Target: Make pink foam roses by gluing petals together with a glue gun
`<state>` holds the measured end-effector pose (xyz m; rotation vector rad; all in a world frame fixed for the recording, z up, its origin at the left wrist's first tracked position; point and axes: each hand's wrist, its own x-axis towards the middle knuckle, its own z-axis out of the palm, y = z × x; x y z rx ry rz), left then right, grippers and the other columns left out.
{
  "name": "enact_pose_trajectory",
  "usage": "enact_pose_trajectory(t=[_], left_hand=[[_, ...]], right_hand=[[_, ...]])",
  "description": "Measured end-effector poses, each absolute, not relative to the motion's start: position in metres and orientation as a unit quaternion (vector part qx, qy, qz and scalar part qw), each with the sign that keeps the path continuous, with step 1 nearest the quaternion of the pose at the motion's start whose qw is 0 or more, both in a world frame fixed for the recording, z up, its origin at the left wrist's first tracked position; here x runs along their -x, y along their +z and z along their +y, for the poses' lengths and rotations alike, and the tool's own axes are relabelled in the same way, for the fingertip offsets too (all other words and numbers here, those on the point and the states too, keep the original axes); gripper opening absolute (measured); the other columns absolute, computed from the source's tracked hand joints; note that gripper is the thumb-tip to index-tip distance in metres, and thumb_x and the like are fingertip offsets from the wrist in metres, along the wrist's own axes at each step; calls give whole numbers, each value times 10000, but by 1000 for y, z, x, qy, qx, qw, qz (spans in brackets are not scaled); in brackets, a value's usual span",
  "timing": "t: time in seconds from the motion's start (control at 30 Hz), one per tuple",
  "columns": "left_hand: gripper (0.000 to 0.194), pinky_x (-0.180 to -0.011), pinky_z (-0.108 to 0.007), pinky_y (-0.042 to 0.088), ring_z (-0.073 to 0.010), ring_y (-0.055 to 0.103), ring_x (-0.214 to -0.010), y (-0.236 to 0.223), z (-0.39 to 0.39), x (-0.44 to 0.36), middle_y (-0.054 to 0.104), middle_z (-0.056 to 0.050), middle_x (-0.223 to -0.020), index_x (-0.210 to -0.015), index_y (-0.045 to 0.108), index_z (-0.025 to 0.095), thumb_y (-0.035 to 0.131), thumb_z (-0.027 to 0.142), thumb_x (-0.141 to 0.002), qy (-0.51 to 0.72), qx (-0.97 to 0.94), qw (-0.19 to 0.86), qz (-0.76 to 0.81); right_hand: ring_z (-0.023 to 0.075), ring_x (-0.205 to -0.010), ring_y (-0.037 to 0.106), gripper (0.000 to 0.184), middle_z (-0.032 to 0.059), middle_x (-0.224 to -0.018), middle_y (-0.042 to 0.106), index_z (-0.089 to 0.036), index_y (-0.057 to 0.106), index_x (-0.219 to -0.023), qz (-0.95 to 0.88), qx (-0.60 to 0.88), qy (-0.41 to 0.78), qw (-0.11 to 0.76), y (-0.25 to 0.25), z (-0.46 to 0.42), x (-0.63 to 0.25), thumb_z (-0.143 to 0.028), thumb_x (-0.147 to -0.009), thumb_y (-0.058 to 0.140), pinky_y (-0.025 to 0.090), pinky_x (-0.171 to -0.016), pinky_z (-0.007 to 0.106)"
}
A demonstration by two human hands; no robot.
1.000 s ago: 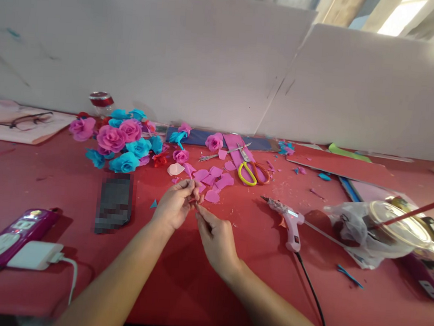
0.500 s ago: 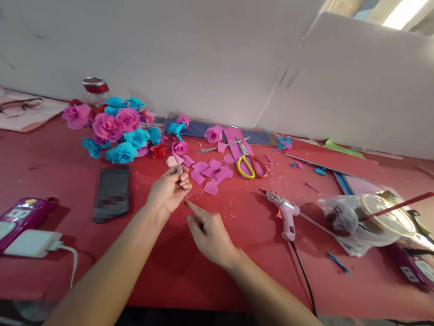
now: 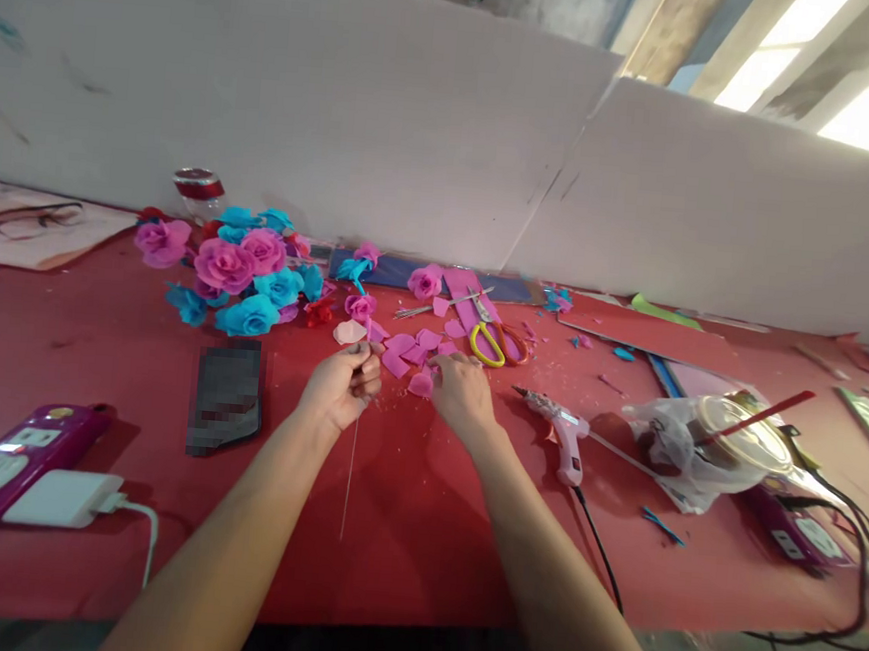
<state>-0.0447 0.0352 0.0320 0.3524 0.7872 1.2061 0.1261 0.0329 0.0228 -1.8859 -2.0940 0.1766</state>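
My left hand is closed in a pinch around a thin wire stem, whose lower part hangs below the fist. A bit of pink paper shows at its top, just above the fingers. My right hand is palm down at the right edge of the loose pink paper petals, fingers bent and apart, with the tips partly hidden. Nearest to it lies one petal. Beyond the petals are yellow-and-orange-handled scissors on a pink paper strip. A pale petal lies beyond my left hand.
Pink, blue and red paper flowers stand back left, behind a black phone. On the right are a glue gun with its cord and a bagged cup. Purple power strips flank the red table.
My right hand has moved from beside my left hand to the petals, forward and right. The wire below my left fist now shows clearly. The view has tilted up slightly.
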Motion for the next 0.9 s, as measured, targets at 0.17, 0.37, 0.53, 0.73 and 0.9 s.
enact_pose_trajectory(t=[0.17, 0.37, 0.53, 0.73, 0.9], left_hand=[[282, -327, -151, 161, -15, 212, -314, 31, 38, 50, 356, 56, -425, -661, 555, 101, 380, 71, -881, 581, -164, 703, 376], [233, -330, -139, 154, -3, 206, -322, 29, 41, 50, 396, 52, -459, -659, 558, 106, 457, 125, -868, 572, -170, 694, 404], [150, -340, -133, 154, 7, 214, -331, 28, 37, 42, 418, 50, -472, -674, 597, 90, 517, 39, -790, 529, -210, 704, 425], [144, -350, -141, 134, 18, 206, -328, 28, 32, 32, 418, 49, -478, -653, 618, 78, 547, 24, -766, 500, -217, 723, 424], [149, -354, -156, 125, 5, 191, -329, 27, 32, 29, 326, 82, -435, -618, 608, 86, 575, 18, -746, 506, -200, 715, 439]], right_hand=[[275, -993, 522, 266, 130, -1011, 662, -189, 689, -1017, -710, 691, 39, 130, 18, 43, -98, -320, -856, 524, 375, -824, 362], [285, -1030, 478, 267, 140, -1048, 635, -188, 670, -1037, -742, 660, 16, 113, 15, 35, -87, -245, -863, 475, 348, -815, 379], [337, -1087, 451, 334, 159, -1077, 609, -176, 665, -1067, -706, 701, -51, 90, 28, 50, -121, -124, -851, 416, 320, -808, 419], [344, -1080, 463, 259, 165, -1031, 625, -144, 665, -904, -724, 680, -64, 96, 24, 61, -126, -74, -811, 434, 322, -800, 423], [253, -872, 564, 209, 125, -835, 656, -133, 588, -940, -725, 650, -9, 227, 13, 56, -124, -94, -804, 434, 369, -766, 351]])
